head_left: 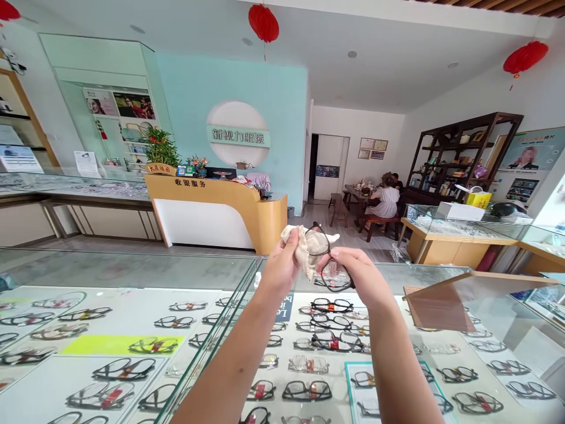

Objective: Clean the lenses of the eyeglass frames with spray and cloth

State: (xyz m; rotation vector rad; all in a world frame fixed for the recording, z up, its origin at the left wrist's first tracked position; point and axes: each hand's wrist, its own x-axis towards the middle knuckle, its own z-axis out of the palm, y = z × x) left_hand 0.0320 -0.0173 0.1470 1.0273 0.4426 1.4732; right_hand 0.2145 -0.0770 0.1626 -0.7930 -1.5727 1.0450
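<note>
A pair of dark-framed eyeglasses (339, 288) is held up tilted above the glass display case. My right hand (355, 268) pinches the frame near its bridge. My left hand (282, 262) is closed on a cream cloth (303, 259), which lies against and behind the upper lens. Fingers of the left hand are partly hidden by the cloth. Below my forearms, rows of eyeglasses (306, 390) rest inside the display case (260, 265).
A brown board (436, 309) leans at the right of the case. Beyond stand a yellow and white counter (203, 218), another glass showcase (459, 241) and a wooden bench (339, 209). A person in light clothing (386, 200) sits at a table at the back.
</note>
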